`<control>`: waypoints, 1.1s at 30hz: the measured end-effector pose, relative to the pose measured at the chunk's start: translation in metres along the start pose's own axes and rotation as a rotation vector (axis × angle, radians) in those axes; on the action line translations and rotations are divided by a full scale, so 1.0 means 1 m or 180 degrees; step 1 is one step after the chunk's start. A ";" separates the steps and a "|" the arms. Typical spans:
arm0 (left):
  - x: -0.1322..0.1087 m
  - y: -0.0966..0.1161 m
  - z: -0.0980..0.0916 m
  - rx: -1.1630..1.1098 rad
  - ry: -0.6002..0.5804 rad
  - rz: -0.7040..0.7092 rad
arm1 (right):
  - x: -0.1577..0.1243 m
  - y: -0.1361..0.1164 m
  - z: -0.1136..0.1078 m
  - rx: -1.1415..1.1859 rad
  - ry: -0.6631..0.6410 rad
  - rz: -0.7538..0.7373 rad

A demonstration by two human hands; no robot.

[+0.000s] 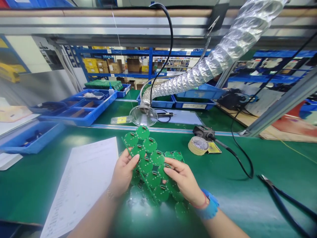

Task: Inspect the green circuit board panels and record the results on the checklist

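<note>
Between my two hands is a green circuit board panel made of joined round boards, each carrying small components. My left hand pinches its left edge strip, thumb on top. My right hand grips the right side with thumb and fingers; a blue band is on that wrist. The panel is tilted, raised above the bench. Another green board piece shows behind it near my right fingers; how the two lie together I cannot tell. More round boards below are blurred.
A printed sheet lies left. Ahead hangs a foil duct with a clear funnel hood. To the right are a soldering iron holder, a tape roll and pliers. Blue bins stand at back left.
</note>
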State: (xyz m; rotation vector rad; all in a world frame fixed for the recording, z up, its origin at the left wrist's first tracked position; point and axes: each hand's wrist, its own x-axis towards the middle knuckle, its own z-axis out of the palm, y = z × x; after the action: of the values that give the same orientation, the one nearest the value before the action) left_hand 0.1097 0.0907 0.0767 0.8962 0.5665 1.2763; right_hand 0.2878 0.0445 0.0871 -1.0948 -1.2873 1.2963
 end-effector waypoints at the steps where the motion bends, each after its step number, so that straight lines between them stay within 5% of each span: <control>1: 0.000 0.000 0.000 0.0002 -0.0014 -0.0012 | 0.000 0.000 0.000 0.0004 0.0002 -0.0004; 17: 0.000 0.000 -0.001 0.0138 -0.0261 -0.0086 | 0.003 -0.006 0.000 0.0296 0.0120 0.0227; 20: 0.000 0.000 -0.001 0.0131 -0.0226 -0.0064 | 0.006 -0.004 -0.006 -0.0232 0.0100 0.0006; 26: -0.002 -0.004 -0.011 -0.0356 -0.0551 -0.0632 | 0.016 -0.009 -0.031 -0.1564 0.0833 -0.0597; 29: -0.002 -0.009 -0.014 -0.0443 -0.0659 -0.1350 | 0.015 -0.017 -0.041 -0.1835 0.0276 -0.1000; 33: -0.002 -0.011 -0.009 -0.0088 -0.1468 -0.2318 | 0.012 -0.024 -0.042 -0.2496 -0.1009 -0.1364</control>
State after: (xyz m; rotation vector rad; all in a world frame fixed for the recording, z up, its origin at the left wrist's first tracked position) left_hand 0.1085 0.0904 0.0621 0.8159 0.4404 0.3997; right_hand 0.3288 0.0613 0.1103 -1.0472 -2.2353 0.6475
